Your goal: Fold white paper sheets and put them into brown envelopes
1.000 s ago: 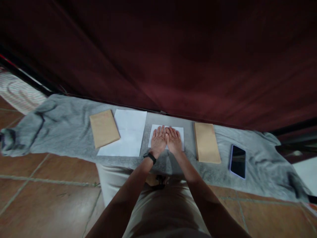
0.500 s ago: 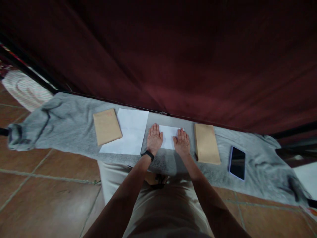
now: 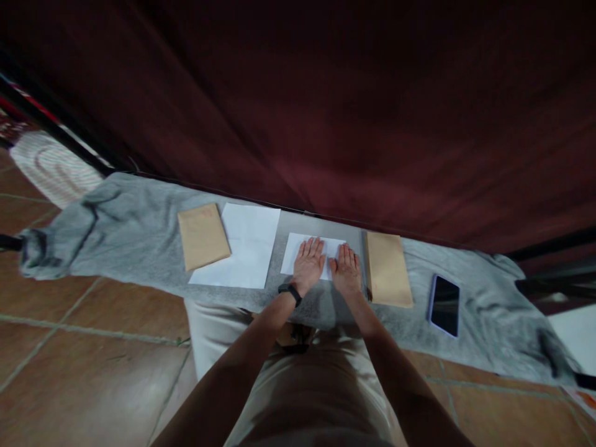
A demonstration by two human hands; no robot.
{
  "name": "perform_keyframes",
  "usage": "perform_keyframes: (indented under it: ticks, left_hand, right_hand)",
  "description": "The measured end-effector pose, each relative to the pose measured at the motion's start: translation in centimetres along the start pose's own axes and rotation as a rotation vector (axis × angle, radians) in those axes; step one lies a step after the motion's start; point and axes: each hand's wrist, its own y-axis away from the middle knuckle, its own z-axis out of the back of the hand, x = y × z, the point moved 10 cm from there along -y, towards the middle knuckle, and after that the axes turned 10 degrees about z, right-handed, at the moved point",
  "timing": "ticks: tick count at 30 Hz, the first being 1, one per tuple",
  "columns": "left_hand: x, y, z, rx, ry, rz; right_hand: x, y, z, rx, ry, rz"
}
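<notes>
A small white sheet of paper [image 3: 291, 253], which looks folded, lies flat on the grey cloth. My left hand [image 3: 308, 264], with a black band on the wrist, rests flat on the middle of it, fingers stretched out. On the sheet's right end lies my right hand [image 3: 345, 270], also flat, its thumb a little apart from the fingers. Neither hand grips anything. Between the two hands a strip of the paper shows; the parts beneath the palms are hidden.
Left of the hands, larger white sheets [image 3: 251, 248] lie partly under a brown envelope stack [image 3: 203, 236]. More brown envelopes [image 3: 389, 270] are just right of my right hand, then a phone [image 3: 444, 305]. Grey cloth [image 3: 135, 236] covers the narrow surface. A dark red curtain [image 3: 298, 124] hangs behind it.
My left hand has slid right, from the small paper's left edge to its middle, uncovering the left end. My right hand has stayed nearly in place.
</notes>
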Motion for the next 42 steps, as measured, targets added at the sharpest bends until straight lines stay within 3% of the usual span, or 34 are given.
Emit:
perform_keyframes:
  ticks: [2, 9, 12, 15, 18, 21, 37, 42]
  left_hand:
    - [0.0, -0.2, -0.4, 0.028, -0.006, 0.014]
    - [4.3, -0.8, 0.7, 0.023, -0.05, 0.123]
    - [4.8, -0.8, 1.0, 0.021, -0.058, 0.136]
    - [4.6, -0.7, 1.1, 0.024, -0.071, 0.126]
    - [4.4, -0.7, 1.1, 0.042, -0.081, 0.103]
    - [4.5, -0.7, 1.1, 0.055, -0.08, 0.097]
    - [6.8, -0.8, 1.7, -0.07, -0.074, 0.244]
    - [7.3, -0.6, 2.0, -0.092, -0.043, 0.245]
  right_hand:
    - [0.0, 0.0, -0.1, 0.012, 0.001, -0.003]
    - [0.1, 0.0, 0.5, -0.012, -0.003, 0.001]
    - [0.6, -0.7, 0.9, -0.009, -0.016, -0.047]
    - [2.7, -2.2, 0.6, 0.029, -0.061, -0.056]
    - [6.4, -3.7, -0.6, 0.112, -0.154, 0.063]
    - [7.9, -4.1, -1.7, 0.162, -0.201, 0.111]
    - [0.6, -1.1, -0.5, 0.072, -0.049, 0.017]
    - [-0.5, 0.0, 0.2, 0.063, -0.053, 0.002]
